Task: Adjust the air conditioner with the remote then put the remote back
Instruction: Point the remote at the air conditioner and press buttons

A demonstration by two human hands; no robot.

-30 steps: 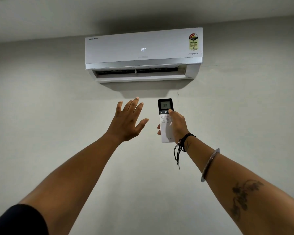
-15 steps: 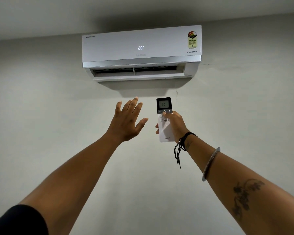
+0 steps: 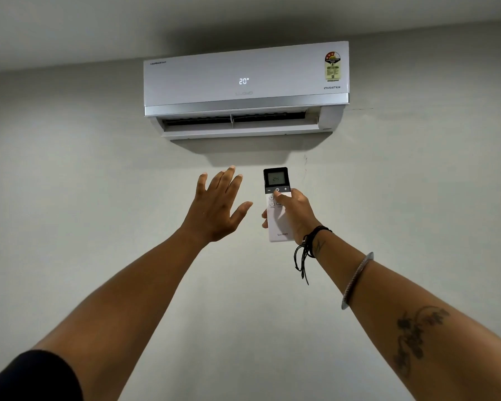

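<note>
A white wall-mounted air conditioner (image 3: 245,82) hangs high on the wall, its panel lit with "20" and its bottom flap open. Below it my right hand (image 3: 297,214) grips a white remote (image 3: 276,180) with a dark top and small screen, pointed up at the unit. The thumb rests on the button row just under the screen. The screen seems to read 24. My left hand (image 3: 217,208) is raised beside the remote, holding nothing, fingers spread toward the airflow under the unit.
A plain pale wall (image 3: 417,183) fills the view, meeting the ceiling (image 3: 99,24) just above the unit. My right wrist carries black cords and a metal bangle. No shelf or holder for the remote is in view.
The unit's display went from 19 to 20. My thumb shifted from the right side of the button row toward its middle. Both hands stayed raised in place.
</note>
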